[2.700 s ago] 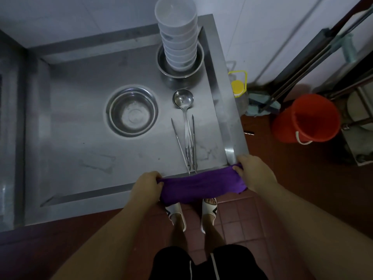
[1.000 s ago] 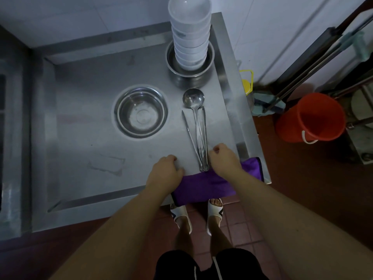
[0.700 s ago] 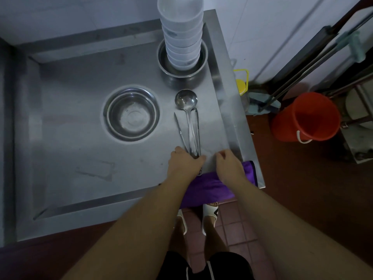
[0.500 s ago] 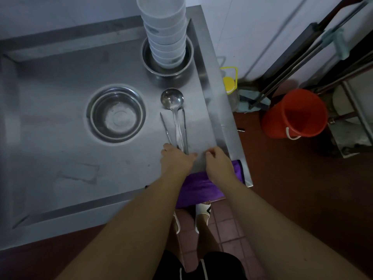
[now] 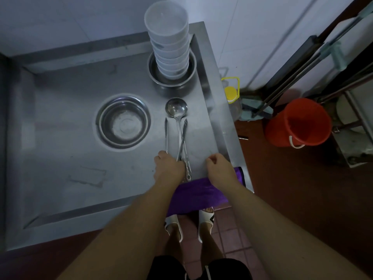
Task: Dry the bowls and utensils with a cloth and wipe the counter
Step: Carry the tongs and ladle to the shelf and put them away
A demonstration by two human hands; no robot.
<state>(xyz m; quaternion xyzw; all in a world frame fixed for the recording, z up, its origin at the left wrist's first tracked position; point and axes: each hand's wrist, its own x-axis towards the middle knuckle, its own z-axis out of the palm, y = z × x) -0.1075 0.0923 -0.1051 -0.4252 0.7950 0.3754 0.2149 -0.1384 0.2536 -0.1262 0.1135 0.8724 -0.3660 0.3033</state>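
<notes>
Fingers (image 5: 161, 156) curl round slim steel tongs (image 5: 166, 134); ladle (image 5: 176, 108) alongside.

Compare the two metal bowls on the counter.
The left metal bowl holds nothing but faint water marks; the back metal bowl carries a tall stack of white bowls. The left one stands mid-counter, the back one near the wall beyond the ladle. Both are round, shiny and upright.

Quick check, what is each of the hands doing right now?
Left hand: grips the near ends of the ladle and tongs.
Right hand: fingers curled, holding nothing visible.
</notes>
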